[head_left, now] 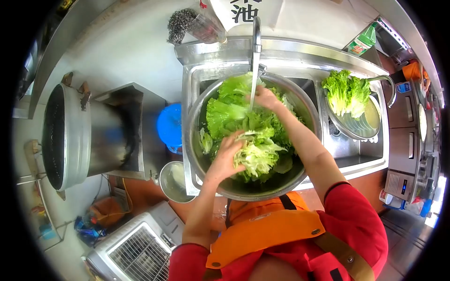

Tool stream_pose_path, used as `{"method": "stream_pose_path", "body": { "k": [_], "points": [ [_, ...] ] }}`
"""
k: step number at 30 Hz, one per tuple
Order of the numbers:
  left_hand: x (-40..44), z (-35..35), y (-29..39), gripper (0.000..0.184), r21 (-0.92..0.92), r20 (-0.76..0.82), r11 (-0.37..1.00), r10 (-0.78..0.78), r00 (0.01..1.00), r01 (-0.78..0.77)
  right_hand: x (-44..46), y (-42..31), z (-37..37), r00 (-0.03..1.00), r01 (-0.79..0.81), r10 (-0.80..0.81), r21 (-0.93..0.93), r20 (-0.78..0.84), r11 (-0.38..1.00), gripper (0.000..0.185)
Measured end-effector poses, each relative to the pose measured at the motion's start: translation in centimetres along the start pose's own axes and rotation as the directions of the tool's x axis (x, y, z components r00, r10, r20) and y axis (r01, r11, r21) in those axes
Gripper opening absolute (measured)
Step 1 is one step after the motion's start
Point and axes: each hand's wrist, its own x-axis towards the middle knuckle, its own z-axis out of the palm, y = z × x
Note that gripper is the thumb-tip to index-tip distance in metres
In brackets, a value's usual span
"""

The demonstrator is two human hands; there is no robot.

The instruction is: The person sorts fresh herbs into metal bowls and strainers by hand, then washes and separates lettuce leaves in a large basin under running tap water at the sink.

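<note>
A wide metal bowl (313, 105) full of green leaf lettuce (225, 112) sits over the sink. Water runs into it from the faucet (256, 42). My left hand (228, 157) is wrapped round the pale base of a lettuce bunch (258, 154) in the front part of the bowl. Farther back, my right hand (266, 99) is beside the water stream, over the leaves; its fingertips are partly hidden by water and blur.
Lettuce heads (347, 93) rest on a metal strainer (363, 126) over the right basin. A large pot (75, 136) stands at the left, with a blue stool (169, 124) and a small metal bowl (176, 182) nearer the sink.
</note>
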Motion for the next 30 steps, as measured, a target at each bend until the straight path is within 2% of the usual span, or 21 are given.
{"method": "stream_pose_path", "body": {
  "k": [1, 2, 5, 8, 11, 15, 19, 22, 23, 25, 28, 30],
  "points": [
    [-0.3, 0.2, 0.0, 0.054, 0.011, 0.002, 1.000, -0.014, 1.000, 0.014, 0.4, -0.2, 1.0, 1.000, -0.004, 0.003, -0.050, -0.011, 0.999, 0.065],
    [-0.5, 0.4, 0.0, 0.056, 0.011, -0.003, 1.000, -0.010, 1.000, 0.010, 0.6, -0.1, 1.8, 0.989, 0.120, -0.130, -0.114, -0.077, 0.986, 0.058],
    [-0.7, 0.4, 0.0, 0.061, 0.008, -0.008, 1.000, -0.008, 1.000, 0.008, -1.0, -0.7, -0.1, 0.996, 0.092, -0.091, 0.213, -0.015, 0.973, 0.047],
    [-0.8, 0.4, 0.2, 0.065, -0.008, -0.012, 1.000, -0.026, 1.000, 0.025, 1.1, 3.5, -0.3, 0.993, 0.070, -0.029, 0.387, -0.110, 0.920, 0.043],
    [-0.7, 0.2, 0.0, 0.067, -0.013, -0.033, 1.000, -0.010, 0.999, 0.009, 0.9, 3.4, -1.4, 0.973, 0.127, -0.077, 0.224, -0.218, 0.966, 0.044],
    [-1.0, 0.7, -0.6, 0.067, -0.011, -0.033, 1.000, -0.012, 0.999, 0.012, 4.1, 2.3, 0.0, 1.000, 0.017, -0.027, 0.506, 0.012, 0.862, 0.041],
    [-0.9, 0.7, -0.2, 0.065, 0.002, -0.033, 1.000, 0.006, 0.999, -0.006, 3.2, 0.6, 0.7, 0.999, -0.003, 0.030, 0.599, -0.036, 0.801, 0.036],
    [-0.9, 0.7, -0.2, 0.064, 0.103, -0.043, 0.995, 0.025, 0.999, -0.021, -0.8, 0.1, -0.5, 0.974, 0.172, -0.108, 0.336, -0.202, 0.926, 0.023],
    [-0.8, 0.8, -0.3, 0.063, 0.125, -0.048, 0.992, 0.036, 0.998, -0.029, -3.1, -0.5, -1.6, 0.920, 0.347, -0.289, 0.209, -0.265, 0.914, 0.023],
    [-0.5, 0.6, -0.2, 0.060, 0.178, -0.062, 0.982, 0.074, 0.995, -0.061, -7.8, -2.2, -4.5, 0.710, 0.647, -0.634, -0.072, -0.306, 0.759, 0.022],
    [0.2, 0.4, 0.4, 0.057, 0.230, -0.061, 0.967, 0.128, 0.990, -0.111, -13.2, -4.1, -6.6, 0.739, 0.641, -0.640, -0.074, -0.210, 0.764, 0.021],
    [0.3, 0.6, 0.4, 0.055, 0.234, -0.066, 0.964, 0.145, 0.987, -0.126, -14.3, -4.0, -7.1, 0.827, 0.561, -0.559, 0.111, -0.057, 0.820, 0.021]
  ]
}}
